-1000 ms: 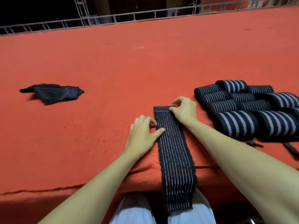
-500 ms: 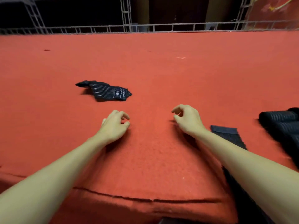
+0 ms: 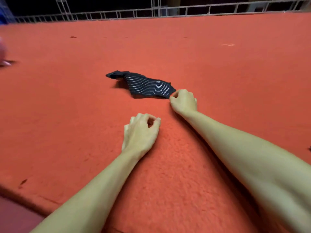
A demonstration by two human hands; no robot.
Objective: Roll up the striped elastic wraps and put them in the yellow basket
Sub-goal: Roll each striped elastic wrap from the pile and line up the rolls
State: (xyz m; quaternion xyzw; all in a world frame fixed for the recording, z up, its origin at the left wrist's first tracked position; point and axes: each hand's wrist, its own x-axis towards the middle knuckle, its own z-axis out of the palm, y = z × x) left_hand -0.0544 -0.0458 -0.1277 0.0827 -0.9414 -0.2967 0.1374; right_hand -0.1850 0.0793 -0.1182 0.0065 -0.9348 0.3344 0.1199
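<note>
Grabbing the next piece, by the look of it: the person's right hand [image 3: 183,101] is out at the right-hand end of a crumpled striped wrap [image 3: 146,86]. Its thumb and fingers [image 3: 173,96] are curled onto the corner in what reads to me as a pinch, though I wouldn't swear the cloth is actually caught. The left hand [image 3: 140,132] sits on the red worktop [image 3: 67,123] a bit nearer the person, its fingers loosely curled with nothing in them. The wrap lies about mid-worktop, bunched and twisted at its left end. It's well away from the far edge with the metal railing [image 3: 134,14] and from the near edge at the lower left. So I'd call this the fetch step, with rolling not started on this one. Next move, I reckon, is to drag it toward the near edge, pull it flat and straight, then get both hands on one end so the roll starts tight. Kinked elastic like that will probably roll lopsided otherwise. Room looks fine, with plenty of open felt between the wrap and the person. There's a blurry pink thing [image 3: 3,52] at the left edge, no idea what it is. The yellow basket isn't in view, so I can't say which way the roll has to go.
</note>
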